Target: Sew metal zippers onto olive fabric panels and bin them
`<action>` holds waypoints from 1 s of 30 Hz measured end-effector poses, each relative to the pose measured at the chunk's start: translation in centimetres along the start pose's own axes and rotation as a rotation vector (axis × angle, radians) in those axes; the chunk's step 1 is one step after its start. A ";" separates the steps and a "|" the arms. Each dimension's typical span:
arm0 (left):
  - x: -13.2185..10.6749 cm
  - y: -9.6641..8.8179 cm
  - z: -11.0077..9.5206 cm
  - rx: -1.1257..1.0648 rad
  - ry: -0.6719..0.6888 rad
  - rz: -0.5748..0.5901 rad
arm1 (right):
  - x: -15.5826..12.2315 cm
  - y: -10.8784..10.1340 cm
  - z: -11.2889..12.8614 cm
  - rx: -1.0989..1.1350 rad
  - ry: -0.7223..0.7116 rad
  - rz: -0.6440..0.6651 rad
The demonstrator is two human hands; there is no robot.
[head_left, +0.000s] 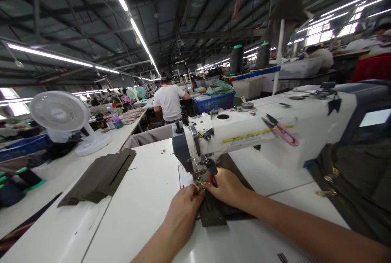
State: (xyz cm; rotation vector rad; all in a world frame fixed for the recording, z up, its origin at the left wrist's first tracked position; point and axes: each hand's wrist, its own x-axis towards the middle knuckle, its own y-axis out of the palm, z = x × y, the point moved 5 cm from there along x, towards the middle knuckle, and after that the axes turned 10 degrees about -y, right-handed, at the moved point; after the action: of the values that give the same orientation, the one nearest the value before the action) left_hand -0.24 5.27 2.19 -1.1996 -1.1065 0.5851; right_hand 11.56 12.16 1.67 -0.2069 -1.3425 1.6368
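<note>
A white sewing machine [259,132] stands before me, its needle area over a dark olive fabric piece [212,214]. My left hand [183,210] is closed, thumb and fingertips pinching the fabric's left edge just in front of the presser foot [200,177]. On the other side, my right hand [227,185] has its fingers curled and its thumb pointing at the needle; it grips the same fabric close to the foot. Something small and brassy shows between the fingertips, too small to make out. Part of the fabric lies under the machine arm.
A stack of olive fabric pieces [97,177] lies left on the white table [146,193]. Pink-handled thread snips [281,130] rest on the machine arm. Olive fabric with metal clasps [351,189] hangs at right. A fan [61,112] stands left; a co-worker [169,102] sits ahead.
</note>
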 end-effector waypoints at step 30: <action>0.5 0.0 -0.1 0.067 0.015 0.005 | 1.2 0.6 -0.8 -0.169 0.322 0.044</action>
State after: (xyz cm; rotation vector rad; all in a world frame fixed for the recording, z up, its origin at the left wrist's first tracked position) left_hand 0.05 5.65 2.37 -1.1470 -1.0638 0.6113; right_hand 11.09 13.62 1.37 -0.5793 -1.2324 1.4529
